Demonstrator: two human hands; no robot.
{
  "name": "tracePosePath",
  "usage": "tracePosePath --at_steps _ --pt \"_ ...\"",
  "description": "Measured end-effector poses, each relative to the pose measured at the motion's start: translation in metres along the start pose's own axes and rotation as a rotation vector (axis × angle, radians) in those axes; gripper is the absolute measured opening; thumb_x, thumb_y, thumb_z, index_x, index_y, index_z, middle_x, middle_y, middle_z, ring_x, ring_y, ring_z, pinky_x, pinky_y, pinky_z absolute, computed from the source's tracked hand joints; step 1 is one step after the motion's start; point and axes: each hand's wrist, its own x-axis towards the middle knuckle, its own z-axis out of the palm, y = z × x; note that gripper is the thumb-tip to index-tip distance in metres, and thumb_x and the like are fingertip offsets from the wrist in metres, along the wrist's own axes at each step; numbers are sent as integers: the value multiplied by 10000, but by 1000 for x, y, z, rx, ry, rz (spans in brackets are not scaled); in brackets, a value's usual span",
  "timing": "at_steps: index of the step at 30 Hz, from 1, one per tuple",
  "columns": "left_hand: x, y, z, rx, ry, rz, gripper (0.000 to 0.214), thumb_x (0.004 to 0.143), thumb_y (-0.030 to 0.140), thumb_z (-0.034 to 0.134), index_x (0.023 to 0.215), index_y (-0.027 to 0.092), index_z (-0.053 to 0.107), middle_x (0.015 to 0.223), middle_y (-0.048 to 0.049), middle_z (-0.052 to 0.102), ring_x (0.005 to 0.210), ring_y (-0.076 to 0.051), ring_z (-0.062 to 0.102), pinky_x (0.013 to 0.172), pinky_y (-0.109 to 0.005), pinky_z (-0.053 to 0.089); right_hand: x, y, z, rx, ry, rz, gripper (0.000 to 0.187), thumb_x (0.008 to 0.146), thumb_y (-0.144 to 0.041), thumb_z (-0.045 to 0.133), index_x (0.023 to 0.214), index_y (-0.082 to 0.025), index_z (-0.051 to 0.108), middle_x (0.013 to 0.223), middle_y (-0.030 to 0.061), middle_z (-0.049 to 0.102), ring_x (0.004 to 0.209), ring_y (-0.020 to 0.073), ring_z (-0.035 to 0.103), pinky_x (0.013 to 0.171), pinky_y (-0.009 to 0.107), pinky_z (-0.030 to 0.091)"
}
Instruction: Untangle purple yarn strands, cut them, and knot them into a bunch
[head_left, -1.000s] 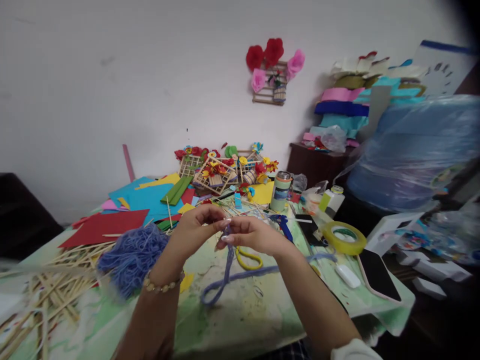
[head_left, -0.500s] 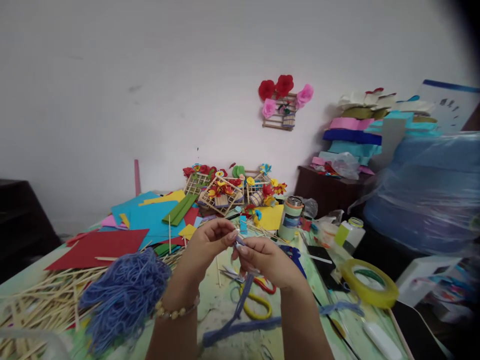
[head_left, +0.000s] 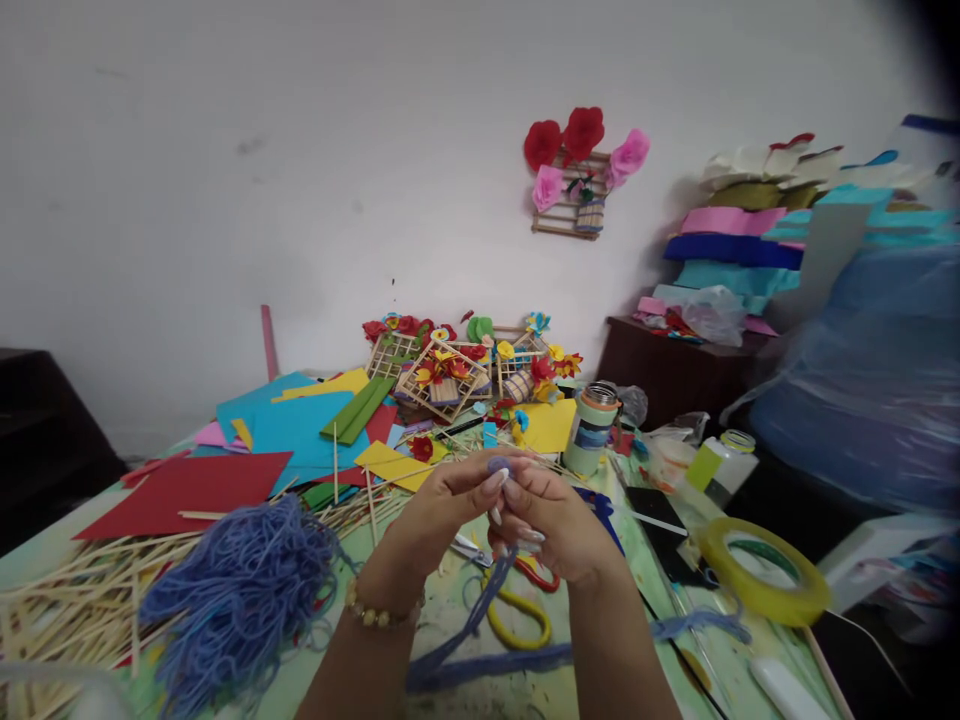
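My left hand and my right hand meet over the table, fingertips pinched together on one end of a purple-blue yarn strand. A small rolled bit of that yarn shows between the thumbs. From my right hand the strand hangs down to the table, bends, and runs right beneath my right forearm. Under my hands lie scissors with yellow handles and another pair with red handles. A heap of loose purple-blue yarn sits left of my left forearm.
Wooden sticks and coloured paper cover the left side. Stick frames with paper flowers stand against the wall. Right of my hands are a thermos, a black phone and a yellow tape roll.
My hands have drawn closer together, and the yarn end is now curled between the fingertips. The view has shifted slightly.
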Motion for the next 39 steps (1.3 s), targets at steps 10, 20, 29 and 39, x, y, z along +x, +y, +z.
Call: tracePosePath --at_steps 10,20,29,39 --pt "4 0 3 29 225 86 296 695 462 711 656 169 729 932 -75 699 567 -140 582 530 -270 479 -6 -11 -14 -331 -4 -27 271 762 -409 706 820 -148 663 715 23 627 667 117 556 705 270 462" --pt "9 1 -1 226 164 -93 357 584 508 752 509 169 667 521 -15 585 534 -138 481 546 -258 389 -2 -16 -24 -650 57 -336 248 827 -343 649 1064 -293 701 1215 46 591 1187 232 484 1010 408 384" --pt "14 -3 2 177 135 -91 468 557 607 744 509 156 632 529 -13 575 536 -132 483 578 -265 407 8 1 -25 -224 179 -246 54 719 -270 751 717 -216 754 988 50 646 808 164 589 617 249 487" --pt "19 -18 -8 28 337 5 379 619 513 762 641 143 683 621 -25 634 640 -144 540 658 -259 406 8 0 -27 -305 318 -252 299 764 -401 700 1012 -234 692 1067 51 665 960 182 594 884 327 446"
